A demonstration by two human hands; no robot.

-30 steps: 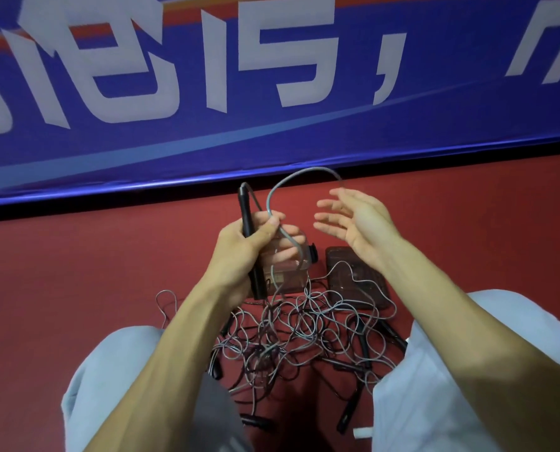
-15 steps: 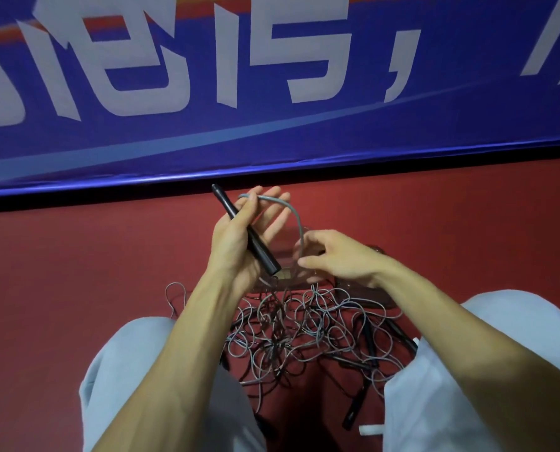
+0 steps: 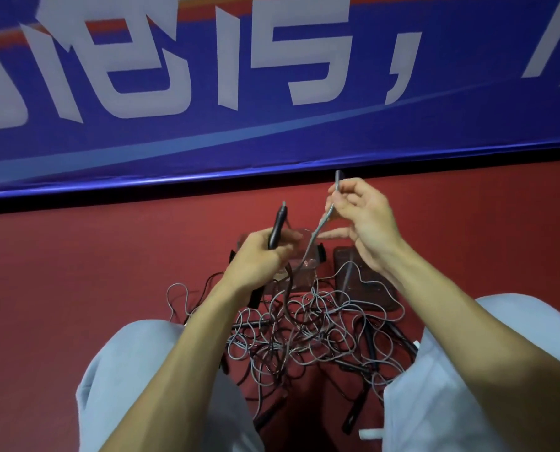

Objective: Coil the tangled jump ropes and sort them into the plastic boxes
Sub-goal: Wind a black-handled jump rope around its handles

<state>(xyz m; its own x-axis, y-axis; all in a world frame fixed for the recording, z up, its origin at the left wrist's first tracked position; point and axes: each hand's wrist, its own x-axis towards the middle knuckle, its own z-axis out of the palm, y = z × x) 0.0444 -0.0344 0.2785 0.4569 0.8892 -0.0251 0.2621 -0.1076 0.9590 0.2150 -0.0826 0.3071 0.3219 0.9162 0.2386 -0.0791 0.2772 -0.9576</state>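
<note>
A tangle of thin grey jump ropes (image 3: 308, 324) with black handles lies on the red floor between my knees. My left hand (image 3: 259, 256) grips one black handle (image 3: 277, 228) upright above the pile. My right hand (image 3: 363, 220) is raised higher and pinches the grey rope (image 3: 317, 230) that runs from it down into the tangle. Behind the pile stand two plastic boxes: a clear one (image 3: 304, 272), partly hidden by my left hand, and a dark one (image 3: 350, 275) to its right.
A blue banner (image 3: 272, 93) with large white characters hangs along the wall behind the boxes. My knees in light trousers (image 3: 451, 370) flank the pile. More black handles (image 3: 353, 415) lie near the front of the tangle. Red floor (image 3: 76, 272) extends to both sides.
My right hand rose from beside the left hand to up and right, drawing a length of grey rope taut. My left hand lowered slightly and turned the handle more upright.
</note>
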